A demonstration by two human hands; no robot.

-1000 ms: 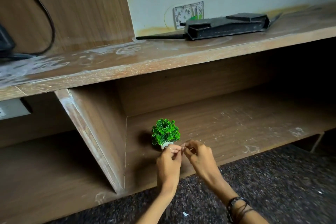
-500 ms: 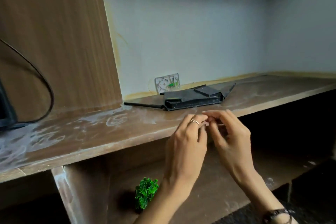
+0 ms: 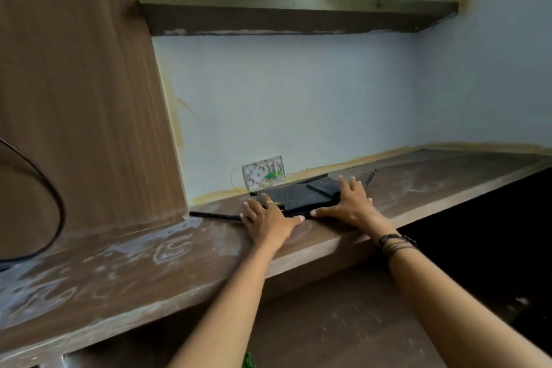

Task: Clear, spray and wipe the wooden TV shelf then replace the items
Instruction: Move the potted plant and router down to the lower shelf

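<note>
A flat black router (image 3: 303, 193) lies on the dusty wooden TV shelf (image 3: 143, 266), close to the wall, with a thin antenna (image 3: 213, 215) sticking out to its left. My left hand (image 3: 265, 219) rests on the router's left end with fingers spread and the thumb along the front edge. My right hand (image 3: 352, 203) lies over its right end, fingers straight and the thumb also at the front edge. A sliver of the small green plant (image 3: 249, 363) shows at the bottom edge, in the compartment below.
A white wall socket (image 3: 263, 172) sits just behind the router. A black cable (image 3: 56, 203) loops across the wooden back panel at left. A higher shelf (image 3: 298, 13) spans the wall above. A lower shelf board (image 3: 343, 323) lies beneath my arms.
My view has risen from the lower compartment to the top shelf. Both hands left the green plant, rose together, and now lie on the two ends of the black router.
</note>
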